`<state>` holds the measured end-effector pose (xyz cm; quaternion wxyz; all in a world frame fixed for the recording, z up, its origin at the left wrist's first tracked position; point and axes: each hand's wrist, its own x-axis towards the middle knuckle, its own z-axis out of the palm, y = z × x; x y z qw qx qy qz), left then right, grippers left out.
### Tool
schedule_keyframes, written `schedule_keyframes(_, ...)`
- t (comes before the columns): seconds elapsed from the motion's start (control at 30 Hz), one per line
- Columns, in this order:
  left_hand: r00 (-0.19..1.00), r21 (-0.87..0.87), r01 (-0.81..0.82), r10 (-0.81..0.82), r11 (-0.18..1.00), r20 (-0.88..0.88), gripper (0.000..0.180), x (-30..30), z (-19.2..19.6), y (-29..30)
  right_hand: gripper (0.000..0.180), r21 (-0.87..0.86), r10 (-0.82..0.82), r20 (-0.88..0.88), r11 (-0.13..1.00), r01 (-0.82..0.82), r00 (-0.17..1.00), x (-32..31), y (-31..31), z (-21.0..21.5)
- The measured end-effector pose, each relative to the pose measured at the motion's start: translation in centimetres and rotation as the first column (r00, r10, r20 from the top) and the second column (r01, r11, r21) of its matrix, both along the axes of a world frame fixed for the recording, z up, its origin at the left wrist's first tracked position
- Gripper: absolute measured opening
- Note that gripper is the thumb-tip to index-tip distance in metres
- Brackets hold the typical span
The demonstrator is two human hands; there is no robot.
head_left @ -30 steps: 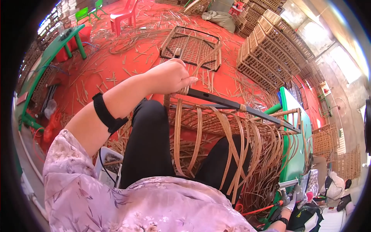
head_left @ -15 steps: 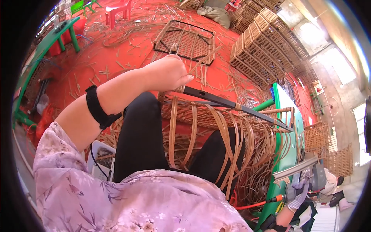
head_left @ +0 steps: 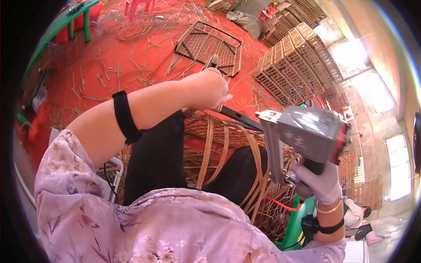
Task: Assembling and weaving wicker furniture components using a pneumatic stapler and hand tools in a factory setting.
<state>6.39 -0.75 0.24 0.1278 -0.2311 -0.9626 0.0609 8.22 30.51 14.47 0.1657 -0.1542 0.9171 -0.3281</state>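
My left hand point(head_left: 212, 90) is closed around a hand tool with a metal tip point(head_left: 213, 61); its exact kind is hidden by the fist. That hand is at the left end of a dark frame bar point(head_left: 241, 117). Below the bar hangs an open-weave brown panel point(head_left: 204, 126), with long loose weaving strips point(head_left: 206, 149) curving down over my legs. In its white glove, my right hand point(head_left: 322, 182) grips a grey staple gun point(head_left: 307, 136), raised over the right part of the frame and hiding it. An orange-red air hose point(head_left: 283, 203) shows below the gun.
A framed woven panel point(head_left: 209, 48) lies ahead on the red floor point(head_left: 144, 52) among scattered strips. Stacked crates point(head_left: 298, 61) stand at the far right. At my right is a green-edged table point(head_left: 294, 225), with another green table point(head_left: 66, 19) at the far left.
My right hand has brought the staple gun up and inward from the right-hand table to the frame. My left hand appears slightly lower and farther right, still closed.
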Motion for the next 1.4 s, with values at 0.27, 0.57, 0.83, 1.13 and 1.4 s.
schedule_keyframes(0.27, 0.998, 0.231, -0.022, 0.008, 0.973, 0.065, 0.051, 0.5, 0.2, 0.3, 0.042, 0.013, 0.241, 0.0, 0.97, -0.241, 0.971, -1.7, -3.7, -1.9)
schedule_keyframes(0.57, 1.0, 0.268, -0.003, -0.004, 0.964, 0.024, 0.051, 0.5, -0.4, 0.4, 0.035, 0.026, 0.297, 0.01, 0.954, -0.297, 0.955, -2.0, -4.4, -2.8)
schedule_keyframes(0.83, 0.999, 0.19, 0.025, -0.017, 0.981, -0.042, 0.05, 0.5, -1.0, 0.4, 0.033, 0.026, 0.303, 0.033, 0.952, -0.304, 0.952, -1.8, -4.7, -3.0)
schedule_keyframes(1.13, 1.0, 0.285, 0.017, -0.023, 0.958, 0.018, 0.05, 0.8, -0.4, 0.5, 0.033, 0.022, 0.321, 0.017, 0.947, -0.321, 0.947, -2.2, -4.9, -3.4)
schedule_keyframes(1.4, 0.998, 0.184, 0.053, -0.044, 0.982, -0.053, 0.045, 1.1, -0.3, 0.7, 0.031, 0.035, 0.322, -0.026, 0.946, -0.321, 0.946, -1.9, -4.9, -3.5)
